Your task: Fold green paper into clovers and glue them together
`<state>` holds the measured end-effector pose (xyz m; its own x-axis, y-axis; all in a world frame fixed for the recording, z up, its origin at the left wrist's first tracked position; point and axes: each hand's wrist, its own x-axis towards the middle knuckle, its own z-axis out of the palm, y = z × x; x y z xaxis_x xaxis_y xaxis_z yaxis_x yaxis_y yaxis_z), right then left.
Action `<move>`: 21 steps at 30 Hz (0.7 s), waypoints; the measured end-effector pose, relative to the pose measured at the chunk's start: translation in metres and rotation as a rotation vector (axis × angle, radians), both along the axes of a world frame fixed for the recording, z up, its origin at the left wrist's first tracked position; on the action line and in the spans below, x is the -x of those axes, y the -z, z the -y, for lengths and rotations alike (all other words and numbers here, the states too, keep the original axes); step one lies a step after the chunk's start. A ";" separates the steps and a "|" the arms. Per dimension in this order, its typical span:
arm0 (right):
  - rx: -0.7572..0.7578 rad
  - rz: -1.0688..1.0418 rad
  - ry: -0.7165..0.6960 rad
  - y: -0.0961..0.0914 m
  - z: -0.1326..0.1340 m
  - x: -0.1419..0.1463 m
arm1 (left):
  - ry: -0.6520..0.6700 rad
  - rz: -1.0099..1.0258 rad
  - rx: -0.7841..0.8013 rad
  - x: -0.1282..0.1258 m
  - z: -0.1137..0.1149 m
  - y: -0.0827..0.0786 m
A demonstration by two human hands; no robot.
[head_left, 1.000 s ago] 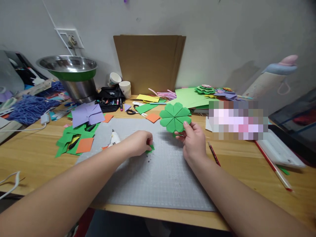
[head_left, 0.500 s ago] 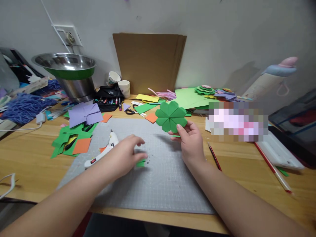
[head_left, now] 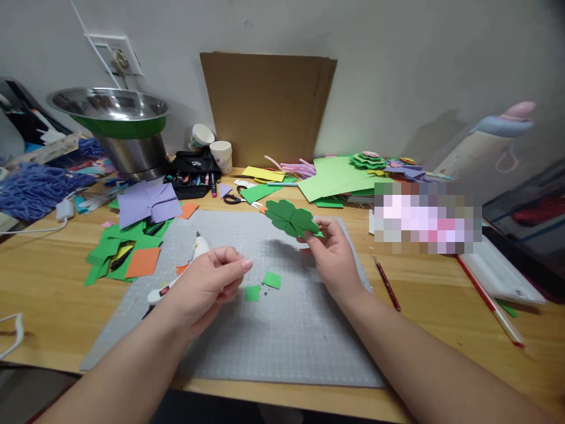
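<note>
My right hand pinches the edge of a green folded-paper flower between thumb and fingers, above the back part of the grey cutting mat. The flower tilts, and a lighter green bit shows by the fingertips. My left hand hovers over the mat with thumb and index finger pressed together; whatever they hold, if anything, is hidden. Two small green paper squares lie just right of it, with dark specks between them. A white glue gun rests on the mat, partly behind my left hand.
Green and orange paper pieces and purple paper lie left. Scissors, a pencil case and paper cups stand behind the mat. Cardboard leans on the wall. A dark red pencil lies right.
The flower has tipped flatter and moved slightly left and down with my right hand. My left hand has drawn back left and its fingers have closed. A second green square now shows on the mat.
</note>
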<state>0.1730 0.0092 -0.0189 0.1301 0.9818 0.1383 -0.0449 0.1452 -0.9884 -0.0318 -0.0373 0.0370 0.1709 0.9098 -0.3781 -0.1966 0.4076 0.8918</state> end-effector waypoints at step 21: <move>-0.761 0.450 -0.001 -0.015 0.025 -0.009 | 0.041 -0.132 -0.066 0.011 0.008 0.011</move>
